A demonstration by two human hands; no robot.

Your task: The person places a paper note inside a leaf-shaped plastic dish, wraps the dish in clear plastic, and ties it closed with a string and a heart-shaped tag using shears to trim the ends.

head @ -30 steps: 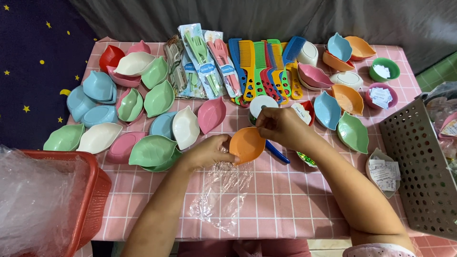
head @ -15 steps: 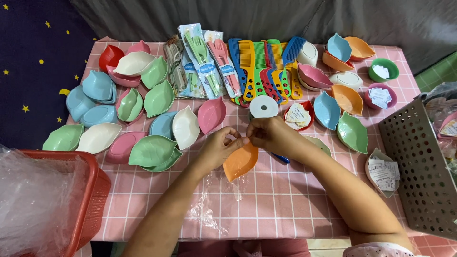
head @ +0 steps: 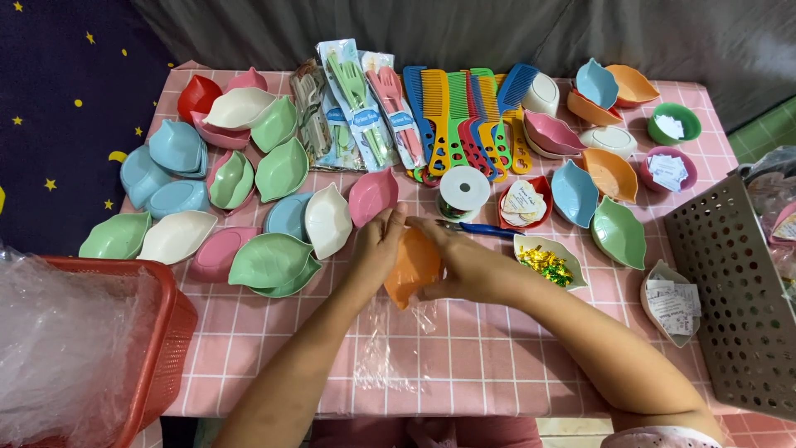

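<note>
Both my hands hold an orange leaf-shaped dish (head: 410, 267) tilted on edge above the pink checked tablecloth (head: 497, 357). My left hand (head: 377, 245) grips its left side and my right hand (head: 452, 257) its right side. A clear plastic bag (head: 390, 353) hangs and lies crumpled just below the dish. A white ribbon spool (head: 464, 189) and a blue pen (head: 489, 230) lie just beyond my hands.
Many leaf-shaped dishes (head: 269, 261) in pastel colours cover the left and right of the table. Packed cutlery (head: 365, 116) and coloured combs (head: 464, 116) lie at the back. A red basket (head: 157, 348) of clear bags stands front left, a grey perforated basket (head: 738, 299) at right.
The orange dish has turned from lying open face up to standing on edge between my hands. My hands have closed in around it over the plastic bag.
</note>
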